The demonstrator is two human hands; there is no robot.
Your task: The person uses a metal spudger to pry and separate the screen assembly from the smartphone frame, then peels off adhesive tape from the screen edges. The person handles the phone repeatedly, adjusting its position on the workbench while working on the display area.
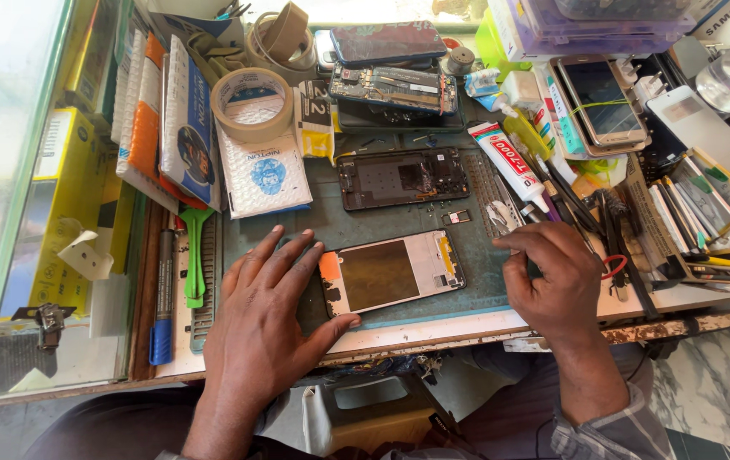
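the opened phone frame (392, 274) lies face down at the centre of the frame on the green work mat (484, 281), its metal plate and orange corner bare, so the back is already off. the left hand (264, 315) lies flat and spread on the mat at lower centre-left, thumb touching the frame's near edge, holding nothing. the right hand (552, 277), at centre right just beside the frame, has its fingers curled together; whether they pinch some small part i cannot tell. above the frame sits the dark rear housing (402, 177) with loose screws near it, and higher up a bare circuit assembly (394, 89), so the phone looks well stripped and not reassembled. a glue tube (508, 162) lies upper right, a tape roll (252, 102) upper left.
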